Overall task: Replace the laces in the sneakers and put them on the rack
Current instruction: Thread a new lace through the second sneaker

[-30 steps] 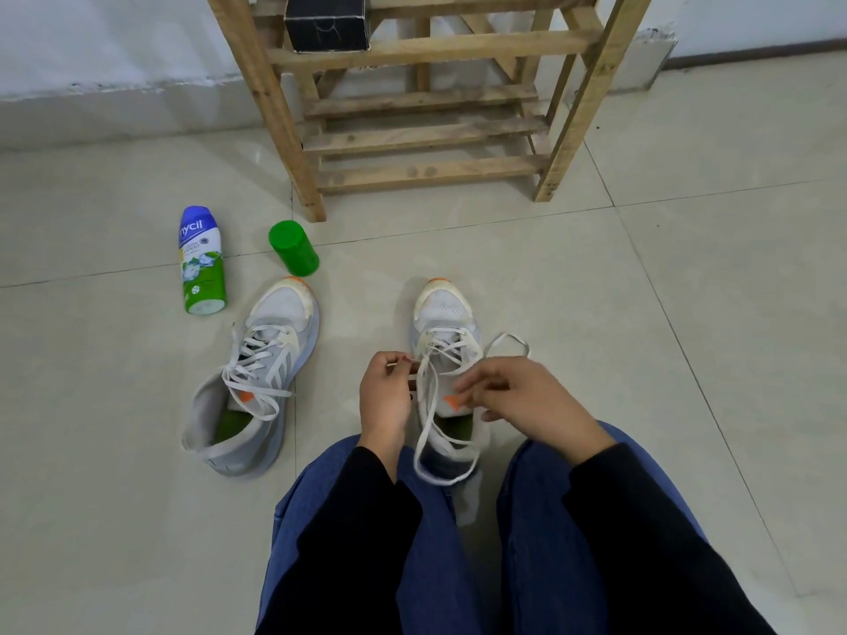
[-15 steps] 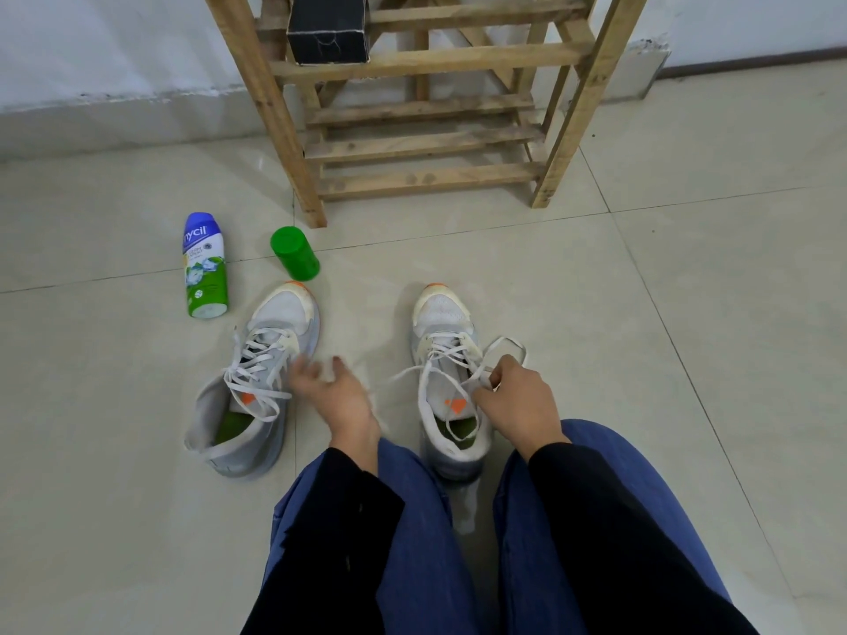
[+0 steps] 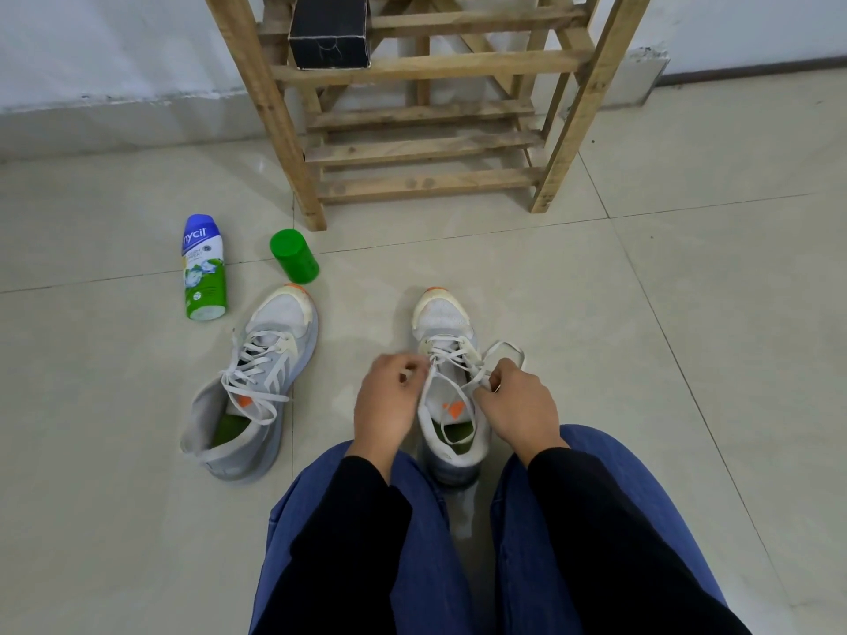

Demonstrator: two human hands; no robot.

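Note:
Two grey-white sneakers stand on the tiled floor. The right sneaker point(image 3: 442, 323) sits between my knees, toe pointing away, its white lace point(image 3: 504, 348) loose and looping off to the right. My left hand point(image 3: 387, 403) is at the sneaker's left side with fingers curled at the lace. My right hand point(image 3: 515, 412) pinches the lace on the right side. The left sneaker point(image 3: 256, 382) lies apart to the left, laced loosely, untouched. The wooden rack point(image 3: 426, 148) stands straight ahead by the wall.
A blue-green bottle point(image 3: 202, 268) lies on the floor at left, with a green cap point(image 3: 293, 256) beside it near the rack's leg. A black box point(image 3: 331, 29) sits on an upper rack shelf. My blue-trousered knees fill the lower frame.
My left hand swung out toward the left sneaker, then came back to the right sneaker's lace. My right hand stayed on the lace at the right side.

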